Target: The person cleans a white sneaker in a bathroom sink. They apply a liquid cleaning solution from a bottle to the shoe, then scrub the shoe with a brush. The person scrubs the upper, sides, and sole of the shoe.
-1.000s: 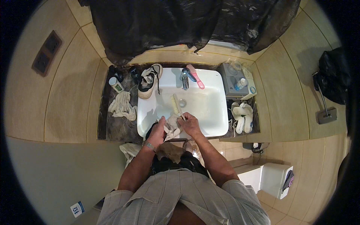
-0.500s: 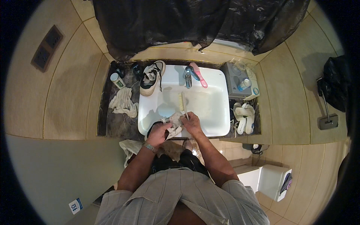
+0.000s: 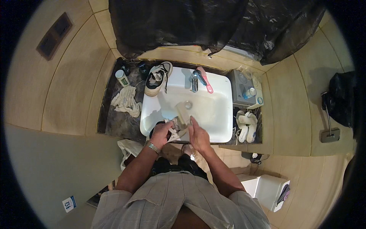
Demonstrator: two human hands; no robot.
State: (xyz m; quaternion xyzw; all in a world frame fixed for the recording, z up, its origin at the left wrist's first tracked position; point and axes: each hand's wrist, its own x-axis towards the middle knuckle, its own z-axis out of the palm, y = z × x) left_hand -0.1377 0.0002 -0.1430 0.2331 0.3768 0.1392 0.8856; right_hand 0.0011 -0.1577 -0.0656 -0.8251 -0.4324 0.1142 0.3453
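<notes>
At the near edge of the white sink (image 3: 213, 122), my left hand (image 3: 160, 133) grips a white and black shoe (image 3: 174, 134), partly hidden by the fingers. My right hand (image 3: 199, 136) is closed round the handle of a pale scrub brush (image 3: 183, 113), blurred by motion. The brush head lies over the shoe's far end. A matching white and black sneaker (image 3: 154, 86) with dark laces rests on the sink's far left corner. Beside the blue-grey faucet (image 3: 195, 82) lies a pink brush (image 3: 207, 83).
On the left counter are a crumpled white cloth (image 3: 126, 101) and a white bottle (image 3: 122, 78). To the right stand a grey box (image 3: 240, 89) with a small bottle (image 3: 249, 93) on it, and white slippers (image 3: 248, 126). Black plastic sheeting (image 3: 183, 26) hangs beyond the sink.
The brush has swung from nearly upright beside the shoe to tilted over it, its head now nearer me. My left hand keeps its grip on the shoe. The whole view has turned slightly.
</notes>
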